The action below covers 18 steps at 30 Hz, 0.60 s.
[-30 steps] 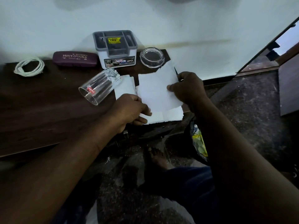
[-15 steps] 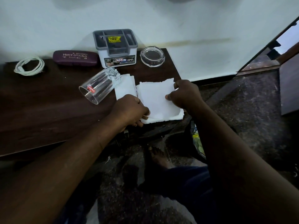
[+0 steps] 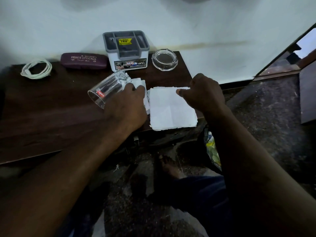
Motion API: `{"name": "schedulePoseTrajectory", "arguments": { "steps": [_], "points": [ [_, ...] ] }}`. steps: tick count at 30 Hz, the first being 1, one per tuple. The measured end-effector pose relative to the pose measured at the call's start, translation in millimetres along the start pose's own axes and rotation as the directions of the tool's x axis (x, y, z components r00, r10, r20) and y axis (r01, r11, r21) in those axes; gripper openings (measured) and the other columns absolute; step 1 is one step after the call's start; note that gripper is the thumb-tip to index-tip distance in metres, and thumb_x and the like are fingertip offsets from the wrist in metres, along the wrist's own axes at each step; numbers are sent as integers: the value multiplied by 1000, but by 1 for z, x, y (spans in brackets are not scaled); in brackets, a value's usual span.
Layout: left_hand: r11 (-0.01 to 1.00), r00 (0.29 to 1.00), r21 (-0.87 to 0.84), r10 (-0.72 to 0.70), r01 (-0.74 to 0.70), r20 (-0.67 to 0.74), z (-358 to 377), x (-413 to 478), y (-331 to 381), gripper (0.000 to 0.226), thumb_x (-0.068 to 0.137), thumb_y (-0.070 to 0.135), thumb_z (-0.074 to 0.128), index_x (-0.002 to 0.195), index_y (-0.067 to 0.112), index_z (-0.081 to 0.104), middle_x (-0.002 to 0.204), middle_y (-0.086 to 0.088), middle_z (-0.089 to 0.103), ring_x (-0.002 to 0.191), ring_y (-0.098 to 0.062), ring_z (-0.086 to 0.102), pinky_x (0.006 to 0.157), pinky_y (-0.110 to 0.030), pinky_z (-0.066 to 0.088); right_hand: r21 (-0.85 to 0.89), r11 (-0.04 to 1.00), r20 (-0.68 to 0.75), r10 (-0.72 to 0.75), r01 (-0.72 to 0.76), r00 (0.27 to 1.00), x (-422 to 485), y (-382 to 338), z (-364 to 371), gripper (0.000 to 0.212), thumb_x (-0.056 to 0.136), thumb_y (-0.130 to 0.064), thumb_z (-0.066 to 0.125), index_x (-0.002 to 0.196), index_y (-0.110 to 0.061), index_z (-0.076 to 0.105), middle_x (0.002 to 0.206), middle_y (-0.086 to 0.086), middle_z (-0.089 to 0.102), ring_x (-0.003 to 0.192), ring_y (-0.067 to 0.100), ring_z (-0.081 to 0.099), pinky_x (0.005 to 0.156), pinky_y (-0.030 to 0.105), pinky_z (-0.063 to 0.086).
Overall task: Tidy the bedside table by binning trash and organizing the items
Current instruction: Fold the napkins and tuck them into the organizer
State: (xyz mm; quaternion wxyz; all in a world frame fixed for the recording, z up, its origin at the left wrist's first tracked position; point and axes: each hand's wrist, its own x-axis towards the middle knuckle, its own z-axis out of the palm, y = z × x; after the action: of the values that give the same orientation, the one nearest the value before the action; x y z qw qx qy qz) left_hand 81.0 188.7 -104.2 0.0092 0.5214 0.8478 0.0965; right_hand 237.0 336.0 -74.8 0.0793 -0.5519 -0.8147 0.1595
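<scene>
White folded paper (image 3: 171,110) mid-frame (light, floppy, tearable) wants an edge hold, where the right hand (image 3: 203,94) pinches it; the left hand (image 3: 126,103) hides its fingers' state.

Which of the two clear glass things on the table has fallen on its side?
The drinking glass with the red label, beside the left hand, lies on its side; the round ashtray behind it stands flat on its base.
</scene>
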Motion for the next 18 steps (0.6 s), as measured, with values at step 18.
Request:
{"name": "schedulePoseTrajectory", "arguments": {
  "steps": [18],
  "points": [
    [988,995,124,95,-93,-10,18,0,-5,33,86,13,55,119,14,60,93,-14,71,78,-41,68,61,-40,53,104,990,7,-98,97,995,-14,-24,-1,49,82,-54,76,113,-17,66,117,5,70,112,26,63,93,37,51]
  ]
}}
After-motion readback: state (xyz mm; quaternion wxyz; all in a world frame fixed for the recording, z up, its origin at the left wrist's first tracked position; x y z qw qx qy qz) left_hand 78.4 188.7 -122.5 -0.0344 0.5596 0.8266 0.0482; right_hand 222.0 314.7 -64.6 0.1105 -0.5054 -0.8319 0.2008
